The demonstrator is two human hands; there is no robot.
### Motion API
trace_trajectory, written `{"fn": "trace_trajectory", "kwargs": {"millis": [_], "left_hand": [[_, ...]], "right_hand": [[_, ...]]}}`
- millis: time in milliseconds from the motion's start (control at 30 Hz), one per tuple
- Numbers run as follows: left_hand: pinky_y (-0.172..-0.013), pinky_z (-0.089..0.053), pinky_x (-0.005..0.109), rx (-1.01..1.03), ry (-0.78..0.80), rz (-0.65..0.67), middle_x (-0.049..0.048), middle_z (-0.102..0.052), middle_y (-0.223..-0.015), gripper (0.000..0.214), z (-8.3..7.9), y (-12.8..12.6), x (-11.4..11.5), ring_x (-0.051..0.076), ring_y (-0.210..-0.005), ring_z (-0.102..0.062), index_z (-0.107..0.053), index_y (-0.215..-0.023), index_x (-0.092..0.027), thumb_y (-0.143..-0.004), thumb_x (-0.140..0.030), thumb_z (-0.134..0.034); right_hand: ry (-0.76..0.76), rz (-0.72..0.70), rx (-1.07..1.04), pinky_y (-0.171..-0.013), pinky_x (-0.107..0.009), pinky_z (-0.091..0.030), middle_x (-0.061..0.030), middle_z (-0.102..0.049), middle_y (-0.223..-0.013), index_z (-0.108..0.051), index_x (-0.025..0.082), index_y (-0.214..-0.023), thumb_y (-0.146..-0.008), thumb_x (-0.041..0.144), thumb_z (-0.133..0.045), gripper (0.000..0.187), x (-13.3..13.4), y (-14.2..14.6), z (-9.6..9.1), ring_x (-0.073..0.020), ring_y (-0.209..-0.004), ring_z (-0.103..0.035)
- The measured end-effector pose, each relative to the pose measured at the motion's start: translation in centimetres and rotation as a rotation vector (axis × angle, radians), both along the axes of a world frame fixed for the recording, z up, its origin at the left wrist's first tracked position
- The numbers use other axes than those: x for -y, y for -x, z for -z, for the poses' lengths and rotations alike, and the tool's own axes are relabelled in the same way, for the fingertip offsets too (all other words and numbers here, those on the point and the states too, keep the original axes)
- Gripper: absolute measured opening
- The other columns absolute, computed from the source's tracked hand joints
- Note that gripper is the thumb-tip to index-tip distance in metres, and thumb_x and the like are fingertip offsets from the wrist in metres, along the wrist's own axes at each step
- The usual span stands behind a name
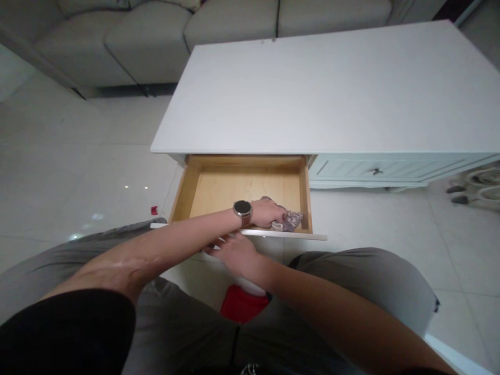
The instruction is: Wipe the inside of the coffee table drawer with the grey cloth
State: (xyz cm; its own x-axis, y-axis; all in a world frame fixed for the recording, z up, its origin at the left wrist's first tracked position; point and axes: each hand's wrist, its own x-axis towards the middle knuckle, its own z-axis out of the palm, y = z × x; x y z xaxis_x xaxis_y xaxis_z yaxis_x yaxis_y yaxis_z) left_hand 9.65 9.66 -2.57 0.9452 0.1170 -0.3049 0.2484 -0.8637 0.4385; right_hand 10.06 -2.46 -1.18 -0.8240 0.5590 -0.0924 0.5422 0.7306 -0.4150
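A pale wooden drawer stands pulled out of the white coffee table. My left hand, wearing a round watch on its wrist, reaches across into the front right part of the drawer. Its fingers are closed on a crumpled, grey-brown and white patterned cloth, which rests near the drawer's right wall. Below the drawer's front panel is my right hand, crossing beneath my left arm. Its fingers are spread close to the panel's outer face; their tips are partly hidden.
A second drawer, shut, has a small dark knob. Behind the table runs a beige sofa. My grey-trousered knees flank the drawer. On the floor are a red scrap and a red thing between my legs.
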Motion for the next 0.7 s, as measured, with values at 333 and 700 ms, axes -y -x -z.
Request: {"fn": "trace_trajectory", "kwargs": {"millis": [333,700], "left_hand": [[-0.083,-0.047,0.029,-0.19,0.057,-0.179,0.0007,-0.073,-0.125,0.019,-2.1,15.6,-1.8,0.022,-0.102,-0.069,-0.079,-0.08,-0.028,-0.076,-0.014,-0.066],[-0.091,-0.046,0.022,-0.391,0.043,-0.353,-0.0033,-0.065,-0.14,0.023,-4.4,24.5,-2.6,0.021,-0.126,-0.059,-0.081,-0.089,-0.031,-0.08,-0.022,-0.062]], "right_hand": [[-0.095,-0.043,-0.023,-0.125,-0.058,-0.019,-0.0044,-0.038,-0.163,-0.061,0.025,-0.136,-0.095,0.019,-0.057,0.041,0.7,0.1,1.5,-0.0317,-0.156,-0.017],[-0.036,-0.061,0.046,-0.126,-0.057,-0.014,-0.004,-0.04,-0.163,-0.063,0.024,-0.137,-0.089,0.015,-0.061,0.049,0.6,-0.2,-0.1,-0.0332,-0.157,-0.011]]}}
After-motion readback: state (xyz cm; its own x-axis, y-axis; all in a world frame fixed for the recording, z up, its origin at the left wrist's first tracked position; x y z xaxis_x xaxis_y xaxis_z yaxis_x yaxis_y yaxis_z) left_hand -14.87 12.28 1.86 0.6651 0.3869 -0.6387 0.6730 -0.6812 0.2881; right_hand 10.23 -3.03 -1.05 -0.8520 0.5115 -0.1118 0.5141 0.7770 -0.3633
